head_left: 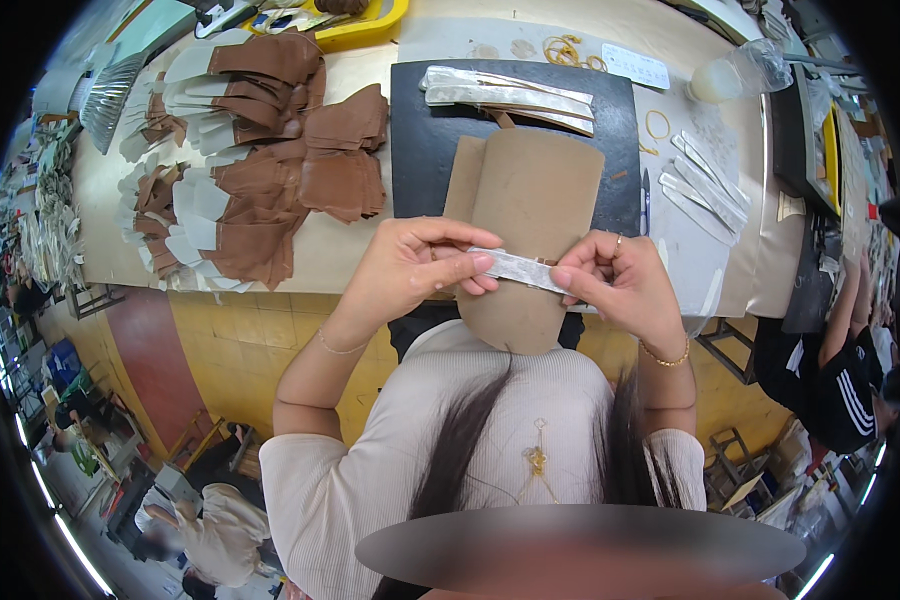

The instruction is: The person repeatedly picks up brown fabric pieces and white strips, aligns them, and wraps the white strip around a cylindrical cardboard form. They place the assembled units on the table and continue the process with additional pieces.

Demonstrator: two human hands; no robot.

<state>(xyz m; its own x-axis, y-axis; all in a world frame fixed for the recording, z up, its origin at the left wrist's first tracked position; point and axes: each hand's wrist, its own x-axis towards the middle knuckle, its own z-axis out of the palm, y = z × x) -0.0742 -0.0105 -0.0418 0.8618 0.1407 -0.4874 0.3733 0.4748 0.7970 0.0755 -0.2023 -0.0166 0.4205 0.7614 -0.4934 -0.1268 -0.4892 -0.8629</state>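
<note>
A narrow silvery-white strip is stretched between my hands. My left hand pinches its left end between thumb and fingers. At the other end my right hand grips it with thumb and bent fingers. Below the strip lies a large tan sheet with a rounded lower edge that hangs past the table edge toward me. Part of it rests on a black mat. Similar strips, some with brown edges, are piled at the far side of that mat.
Stacks of brown and pale cut pieces cover the left of the table. More silvery strips lie at the right, near a pen. A plastic cup and a yellow tray stand at the back. Another person is at the far right.
</note>
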